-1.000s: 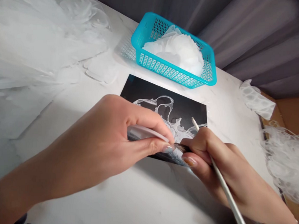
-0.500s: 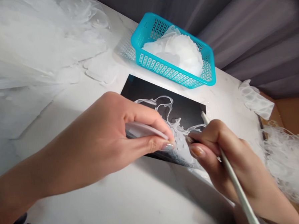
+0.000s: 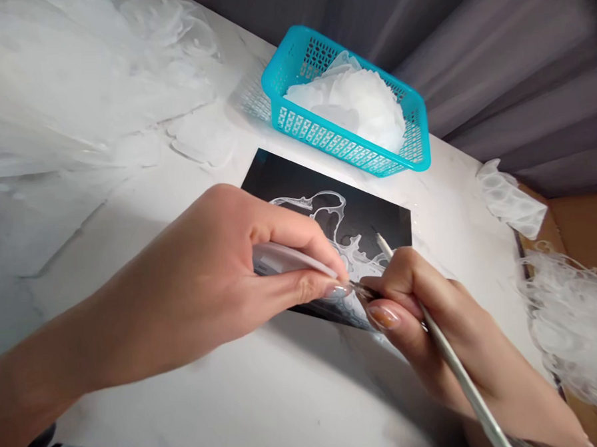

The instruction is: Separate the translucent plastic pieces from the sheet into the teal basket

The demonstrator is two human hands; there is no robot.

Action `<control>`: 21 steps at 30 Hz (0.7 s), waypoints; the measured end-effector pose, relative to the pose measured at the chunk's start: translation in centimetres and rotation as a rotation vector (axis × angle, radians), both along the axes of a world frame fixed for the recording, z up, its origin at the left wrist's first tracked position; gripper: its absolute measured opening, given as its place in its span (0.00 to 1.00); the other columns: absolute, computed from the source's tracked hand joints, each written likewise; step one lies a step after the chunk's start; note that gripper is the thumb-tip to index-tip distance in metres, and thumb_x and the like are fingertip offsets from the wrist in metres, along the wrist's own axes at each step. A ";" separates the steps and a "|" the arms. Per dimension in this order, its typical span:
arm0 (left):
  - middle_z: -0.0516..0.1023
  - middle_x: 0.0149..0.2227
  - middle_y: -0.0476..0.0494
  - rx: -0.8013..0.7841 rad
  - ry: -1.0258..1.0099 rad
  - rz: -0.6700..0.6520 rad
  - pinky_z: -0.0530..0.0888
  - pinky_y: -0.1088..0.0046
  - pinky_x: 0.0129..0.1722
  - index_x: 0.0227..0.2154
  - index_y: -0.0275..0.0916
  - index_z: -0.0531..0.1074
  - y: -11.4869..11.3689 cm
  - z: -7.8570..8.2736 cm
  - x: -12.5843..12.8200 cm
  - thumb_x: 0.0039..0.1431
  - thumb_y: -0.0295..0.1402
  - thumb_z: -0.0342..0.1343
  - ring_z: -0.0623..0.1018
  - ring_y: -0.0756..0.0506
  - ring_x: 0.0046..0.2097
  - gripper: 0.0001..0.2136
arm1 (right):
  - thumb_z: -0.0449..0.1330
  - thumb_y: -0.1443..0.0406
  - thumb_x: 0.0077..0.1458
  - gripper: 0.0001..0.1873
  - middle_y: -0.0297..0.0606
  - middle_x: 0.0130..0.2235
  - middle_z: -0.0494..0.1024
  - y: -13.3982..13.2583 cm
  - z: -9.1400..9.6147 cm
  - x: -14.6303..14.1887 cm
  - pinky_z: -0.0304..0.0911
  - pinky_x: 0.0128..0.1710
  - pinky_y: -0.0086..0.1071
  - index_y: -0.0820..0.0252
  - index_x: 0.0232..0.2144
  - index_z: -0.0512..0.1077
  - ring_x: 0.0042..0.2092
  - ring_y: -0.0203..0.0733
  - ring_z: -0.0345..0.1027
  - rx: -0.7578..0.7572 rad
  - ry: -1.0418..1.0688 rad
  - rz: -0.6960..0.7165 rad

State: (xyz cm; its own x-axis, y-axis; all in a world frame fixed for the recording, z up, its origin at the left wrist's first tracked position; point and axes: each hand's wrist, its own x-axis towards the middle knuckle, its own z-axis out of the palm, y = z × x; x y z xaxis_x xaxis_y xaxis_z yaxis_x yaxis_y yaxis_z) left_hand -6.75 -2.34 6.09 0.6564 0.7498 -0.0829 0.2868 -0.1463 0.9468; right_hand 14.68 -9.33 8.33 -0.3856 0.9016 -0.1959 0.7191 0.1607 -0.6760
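Note:
My left hand [image 3: 251,279] is closed in a pinch on a pale, translucent curved piece [image 3: 293,258], which passes between thumb and forefinger above a black board [image 3: 271,178]. A lacy white translucent cut-out [image 3: 330,208] with curling edges lies over the board, partly hidden by both hands. My right hand [image 3: 428,323] is closed round a slim pale stick-like tool [image 3: 461,368] with a dark thin tip pointing up and away. Between its thumb and forefinger a dark metal tip [image 3: 365,290] reaches my left thumbnail; what tool it belongs to is hidden.
Behind the board stands a turquoise plastic basket [image 3: 344,138] holding white translucent pieces. Sheer white sheets [image 3: 85,81] cover the left of the marble-look table [image 3: 228,400]. White scraps [image 3: 574,329] pile up in a box at right; a rolled white piece [image 3: 512,199] sits by its edge.
My right hand has moved left with both tools, bringing the dark metal tip up to my left fingertips. My left hand has hardly moved.

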 end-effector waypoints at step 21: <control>0.81 0.30 0.61 0.038 0.015 -0.001 0.69 0.81 0.24 0.29 0.49 0.81 0.1 0.0 0.0 0.59 0.38 0.59 0.78 0.52 0.29 0.06 | 0.52 0.60 0.67 0.17 0.24 0.18 0.57 -0.1 0.0 0.0 0.46 0.17 0.26 0.53 0.29 0.50 0.18 0.31 0.47 -0.019 0.015 -0.005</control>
State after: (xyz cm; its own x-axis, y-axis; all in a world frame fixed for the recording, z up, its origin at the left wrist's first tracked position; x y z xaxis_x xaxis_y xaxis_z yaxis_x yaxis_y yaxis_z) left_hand -6.75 -2.26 6.14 0.6562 0.7518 -0.0646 0.3011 -0.1823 0.9360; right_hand 14.72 -9.46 8.28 -0.3840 0.8997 -0.2075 0.7094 0.1437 -0.6900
